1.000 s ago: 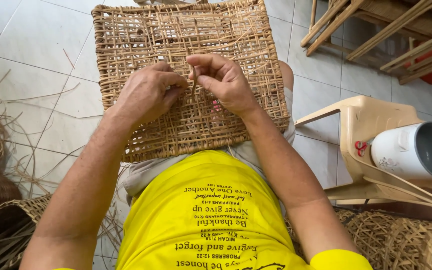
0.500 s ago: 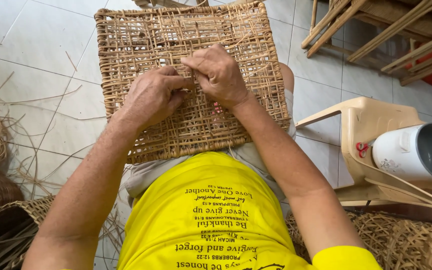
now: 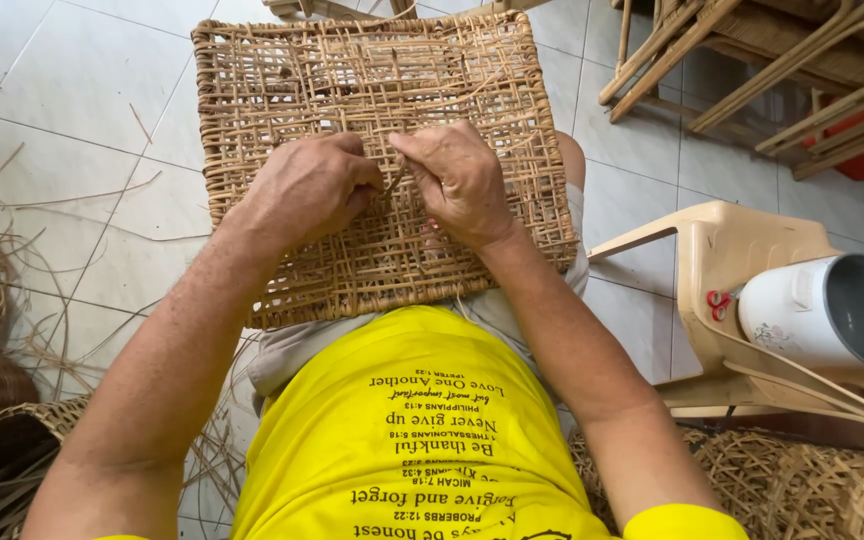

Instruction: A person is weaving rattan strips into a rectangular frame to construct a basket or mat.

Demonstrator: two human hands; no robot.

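Yellow cloth fills the near edge: the person's shirt (image 3: 422, 440), seen from above, with both forearms reaching out from it. Just beyond, a woven rattan panel (image 3: 372, 150) lies across the lap, tilted a little away, which puts the open lattice under both hands at working reach. The left hand (image 3: 307, 190) rests knuckles-up on the weave, its fingers curled together against the surface, seemingly steadying the panel. The right hand (image 3: 457, 180) sits just beside it, thumb and forefinger pinched on a thin rattan strand (image 3: 395, 178) between the two hands; the other fingers are folded in.

To the right stands a beige plastic stool (image 3: 722, 260) carrying a white and grey pitcher (image 3: 832, 310) lying on its side, close enough to reach. Loose cane strips (image 3: 12, 300) trail over the pale tiled floor (image 3: 82, 100) on the left. Farther off, at the upper right, wooden chair frames (image 3: 752, 60) are stacked.
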